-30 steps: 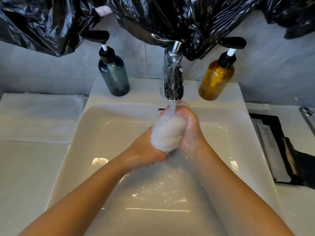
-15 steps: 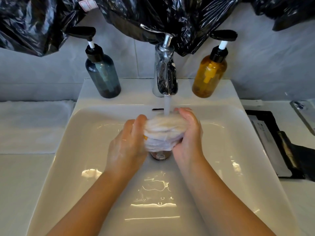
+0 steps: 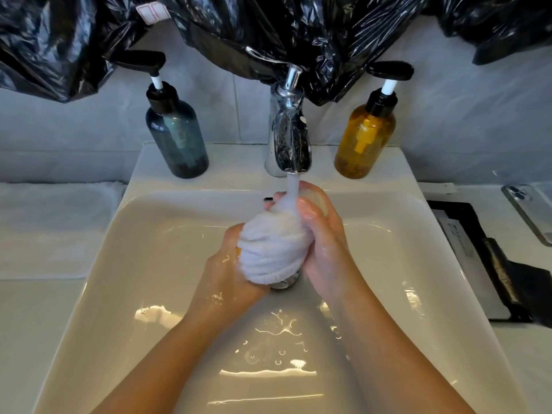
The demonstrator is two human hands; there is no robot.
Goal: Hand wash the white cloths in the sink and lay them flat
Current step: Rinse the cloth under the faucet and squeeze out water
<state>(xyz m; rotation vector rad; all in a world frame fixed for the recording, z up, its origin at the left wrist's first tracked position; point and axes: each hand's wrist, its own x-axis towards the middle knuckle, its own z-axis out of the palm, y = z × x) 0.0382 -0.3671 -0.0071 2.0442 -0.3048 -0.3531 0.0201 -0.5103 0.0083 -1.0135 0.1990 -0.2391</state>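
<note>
Washing is judged to be in progress, with wringing and laying flat left to do. One wadded white terry cloth is held under the chrome tap, directly below its spout, where the stream of water strikes the top of the bundle. The cloth is clasped between both palms. The right hand is curled round the bundle's right side and top, its thumb pressed against the fabric. The left hand is cupped against the lower left side; its fingers are hidden by the cloth, so their spread cannot be told. Both hands are wet.

The bundle is held above the round metal drain, in the white ceramic sink in front of the tap. A folded white towel is seen on the counter well to the left of the tap; whether it is a washed cloth cannot be told. A blue-grey pump bottle stands just left of the tap and an amber pump bottle just right. Black plastic sheeting hangs above it.
</note>
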